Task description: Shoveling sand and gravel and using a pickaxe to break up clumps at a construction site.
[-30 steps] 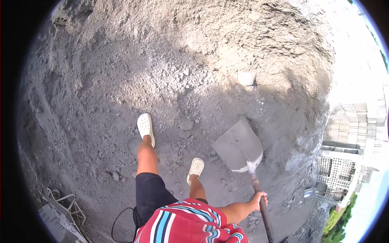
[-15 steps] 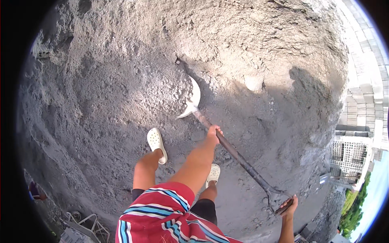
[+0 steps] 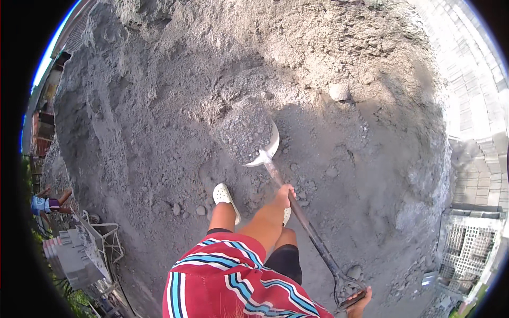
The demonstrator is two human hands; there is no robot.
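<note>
A long-handled shovel [image 3: 308, 227] slants across the view, from its D-shaped grip at the lower right up to its blade near the middle. My left hand [image 3: 286, 194] is wrapped round the shaft a little below the blade. The fingers of my right hand [image 3: 359, 301] close on the crossbar of the D-grip. Grey gravelly sand [image 3: 246, 130] is heaped on the blade, and only the pale rear rim shows around it. Behind the blade rises a big pile of the same sand [image 3: 191, 69].
Pale clogs are on my feet [image 3: 227, 201]. A wheelbarrow [image 3: 101, 238] stands at the left, near another person [image 3: 49, 204]. Stacked grey blocks [image 3: 480, 185] line the right side. A rock [image 3: 339, 91] juts from the pile, and small stones [image 3: 200, 210] lie by my feet.
The blade was half sunk in the pile and now carries a mound of sand. My view has turned, so the wheelbarrow and the other person show more fully at the left.
</note>
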